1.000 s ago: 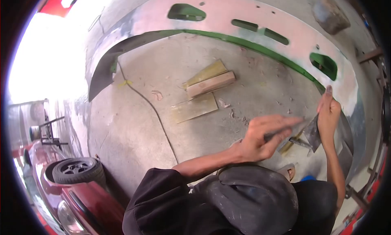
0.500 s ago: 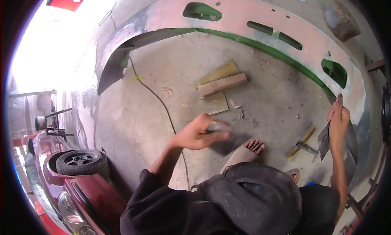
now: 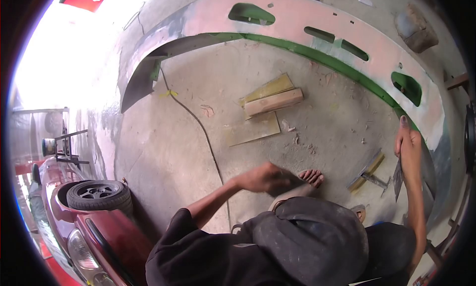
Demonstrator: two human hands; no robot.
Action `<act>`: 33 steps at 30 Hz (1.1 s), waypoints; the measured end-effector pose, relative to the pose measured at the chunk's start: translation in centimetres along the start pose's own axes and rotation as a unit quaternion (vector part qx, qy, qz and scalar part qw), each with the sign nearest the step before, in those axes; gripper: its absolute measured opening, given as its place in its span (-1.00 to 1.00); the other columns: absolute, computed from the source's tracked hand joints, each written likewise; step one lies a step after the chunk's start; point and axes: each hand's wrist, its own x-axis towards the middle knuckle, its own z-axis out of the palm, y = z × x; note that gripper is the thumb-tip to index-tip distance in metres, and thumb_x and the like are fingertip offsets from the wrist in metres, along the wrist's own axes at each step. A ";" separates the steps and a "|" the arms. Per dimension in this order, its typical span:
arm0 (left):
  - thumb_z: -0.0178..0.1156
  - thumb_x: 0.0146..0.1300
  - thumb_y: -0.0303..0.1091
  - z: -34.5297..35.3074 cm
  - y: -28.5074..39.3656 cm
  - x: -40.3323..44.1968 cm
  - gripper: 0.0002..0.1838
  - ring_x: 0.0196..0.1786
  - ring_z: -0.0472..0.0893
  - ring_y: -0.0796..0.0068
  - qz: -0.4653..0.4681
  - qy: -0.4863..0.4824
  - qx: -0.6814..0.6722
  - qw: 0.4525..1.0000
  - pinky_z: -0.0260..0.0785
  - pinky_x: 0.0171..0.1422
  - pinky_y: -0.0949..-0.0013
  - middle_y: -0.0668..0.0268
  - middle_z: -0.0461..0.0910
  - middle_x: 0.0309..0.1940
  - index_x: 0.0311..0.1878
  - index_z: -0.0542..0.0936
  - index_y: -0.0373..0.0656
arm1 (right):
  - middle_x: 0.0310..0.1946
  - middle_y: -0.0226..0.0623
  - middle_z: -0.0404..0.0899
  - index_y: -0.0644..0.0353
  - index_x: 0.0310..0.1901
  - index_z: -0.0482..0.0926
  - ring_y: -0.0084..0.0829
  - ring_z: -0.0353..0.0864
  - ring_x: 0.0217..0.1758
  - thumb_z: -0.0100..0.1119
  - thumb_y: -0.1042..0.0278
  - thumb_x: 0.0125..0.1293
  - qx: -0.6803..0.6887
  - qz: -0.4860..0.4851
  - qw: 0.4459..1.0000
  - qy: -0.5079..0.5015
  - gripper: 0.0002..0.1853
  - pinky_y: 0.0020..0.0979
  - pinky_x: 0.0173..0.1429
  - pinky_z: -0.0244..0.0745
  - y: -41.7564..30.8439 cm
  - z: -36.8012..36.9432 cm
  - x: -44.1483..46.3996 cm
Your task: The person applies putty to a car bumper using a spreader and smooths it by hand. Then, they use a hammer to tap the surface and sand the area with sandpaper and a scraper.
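My right hand (image 3: 409, 149) is closed, thumb up, beside the right end of a car bumper (image 3: 317, 10). A dark grey sheet, apparently sandpaper (image 3: 398, 179), hangs from its fingers. Curled and blurred, my left hand (image 3: 265, 178) is held over the floor near my bare foot (image 3: 312, 178); whatever lies in its fingers is hidden. The bumper arcs across the far side, patchy pink, white and grey outside, with green showing along its inner edge and in its openings.
Inside the arc, a wooden block (image 3: 273, 102) rests on yellowish flat boards (image 3: 255, 129). A handled tool (image 3: 369, 174) lies near my right arm. A dark cable (image 3: 201, 125) crosses the floor. At left stands a red car (image 3: 116, 241) with a wheel (image 3: 99, 195) on it.
My left hand has moved right and down toward my foot, its fingers turning under. My right hand has shifted slightly left and down, and the sheet now appears more edge-on.
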 end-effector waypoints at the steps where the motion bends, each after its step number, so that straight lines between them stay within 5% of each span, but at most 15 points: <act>1: 0.13 0.44 -0.30 1.1 -0.4 -0.4 -0.67 -0.28 0.66 0.26 -0.030 -0.080 0.019 0.996 0.51 -0.08 0.28 -0.01 0.69 -0.20 0.16 0.61 -0.25 | -0.82 -0.50 0.16 0.17 -0.79 0.25 -0.64 0.13 -0.72 -0.12 -0.12 0.58 -0.007 -0.008 1.000 -0.015 -0.25 -0.47 -0.51 0.00 -0.2 -0.1 -0.1; 3: 0.08 0.47 -0.35 2.7 -1.2 -1.2 -0.63 -0.15 0.69 0.24 -0.095 -0.161 0.047 0.981 0.51 0.00 0.28 -0.05 0.69 -0.05 0.25 0.55 -0.28 | -0.81 -0.50 0.17 0.17 -0.78 0.27 -0.65 0.13 -0.72 -0.10 -0.11 0.57 -0.020 -0.023 0.999 -0.044 -0.26 -0.47 -0.53 -0.01 -0.5 -0.3 -0.2; 6: 0.12 0.47 -0.22 1.9 -2.1 -2.6 -0.66 -0.33 0.63 0.34 -0.080 -0.149 -0.078 0.983 0.47 -0.15 0.28 -0.02 0.70 -0.27 0.11 0.63 -0.26 | -0.81 -0.50 0.20 0.19 -0.77 0.30 -0.66 0.13 -0.73 -0.09 -0.10 0.57 0.006 -0.012 0.999 -0.042 -0.27 -0.48 -0.56 -0.02 0.0 -0.7 0.0; 8: 0.22 0.37 -0.22 -0.4 -3.0 -4.0 -0.64 -0.30 0.64 0.40 -0.149 -0.192 0.021 0.970 0.49 -0.12 0.31 0.06 0.74 -0.26 0.08 0.65 -0.28 | -0.83 -0.52 0.16 0.14 -0.79 0.29 -0.67 0.13 -0.75 -0.12 -0.16 0.56 -0.004 -0.016 0.999 -0.035 -0.25 -0.52 -0.58 -0.03 0.0 -0.4 -0.2; 11: 0.22 0.31 -0.28 -6.6 -9.4 -8.7 -0.65 0.10 0.58 0.31 -0.245 -0.027 0.158 0.956 0.37 0.26 0.29 0.25 0.65 0.04 0.14 0.67 -0.07 | -0.82 -0.52 0.19 0.16 -0.77 0.31 -0.68 0.13 -0.75 -0.10 -0.14 0.56 0.003 -0.023 0.999 -0.046 -0.26 -0.52 -0.58 -0.03 0.3 -0.6 -0.2; 12: 0.20 0.34 -0.29 -8.9 -3.6 -7.1 -0.63 0.20 0.54 0.32 -0.369 0.084 0.065 0.923 0.28 0.37 0.30 0.21 0.61 0.11 0.19 0.65 -0.05 | -0.82 -0.52 0.20 0.19 -0.76 0.33 -0.68 0.13 -0.74 -0.08 -0.12 0.56 0.010 -0.025 0.998 -0.053 -0.27 -0.51 -0.57 -0.03 0.4 -0.8 -0.2; 14: 0.19 0.38 -0.29 -18.2 -10.4 -10.7 -0.61 0.22 0.56 0.31 -0.236 0.261 0.009 0.936 0.35 0.36 0.33 0.23 0.62 0.13 0.24 0.57 -0.17 | -0.81 -0.52 0.21 0.19 -0.75 0.33 -0.68 0.14 -0.74 -0.09 -0.14 0.56 0.008 -0.005 0.999 -0.051 -0.27 -0.51 -0.57 -0.02 0.5 -1.2 -0.3; 15: 0.22 0.35 0.09 -20.0 -4.7 -9.1 -0.39 0.08 0.62 0.34 -0.273 0.385 0.036 0.881 0.46 0.20 0.29 0.12 0.64 0.03 0.21 0.56 -0.26 | -0.81 -0.52 0.21 0.18 -0.75 0.34 -0.69 0.14 -0.74 -0.09 -0.16 0.56 0.006 0.004 0.999 -0.050 -0.27 -0.52 -0.57 -0.02 0.4 -1.3 -0.3; 18: 0.33 0.32 -0.25 -33.4 -4.9 -11.8 -0.61 0.00 0.61 0.36 -0.151 0.559 0.099 0.809 0.40 0.23 0.30 0.23 0.64 -0.05 0.12 0.57 -0.26 | -0.81 -0.52 0.21 0.17 -0.74 0.34 -0.69 0.14 -0.74 -0.10 -0.18 0.55 -0.002 0.013 0.999 -0.041 -0.27 -0.53 -0.57 -0.01 0.4 -1.7 -0.4; 19: 0.35 0.30 -0.31 -34.3 -2.4 -10.8 -0.64 -0.01 0.61 0.42 -0.051 0.595 -0.038 0.801 0.45 0.12 0.34 0.26 0.65 -0.07 0.10 0.57 -0.25 | -0.81 -0.52 0.21 0.16 -0.74 0.34 -0.69 0.14 -0.74 -0.10 -0.19 0.55 -0.003 0.010 0.999 -0.039 -0.27 -0.53 -0.57 -0.01 0.2 -1.7 -0.5; 21: 0.35 0.32 -0.32 -37.8 -0.3 -11.1 -0.62 -0.07 0.61 0.47 -0.032 0.604 -0.077 0.793 0.47 -0.12 0.38 0.32 0.63 -0.04 0.15 0.54 -0.19 | -0.81 -0.53 0.21 0.15 -0.74 0.34 -0.69 0.14 -0.75 -0.09 -0.21 0.54 -0.004 0.004 0.999 -0.032 -0.27 -0.55 -0.57 0.00 -0.2 -1.9 -0.7; 33: 0.35 0.28 -0.36 -47.5 -1.7 -9.4 -0.51 0.21 0.51 0.20 -0.057 0.693 -0.066 0.715 0.57 0.16 0.07 0.12 0.49 0.15 0.23 0.45 -0.23 | -0.80 -0.56 0.16 0.07 -0.74 0.31 -0.72 0.04 -0.78 -0.13 -0.16 0.57 -0.007 0.033 0.999 0.020 -0.31 -0.57 -0.63 -0.10 2.2 -4.6 -1.1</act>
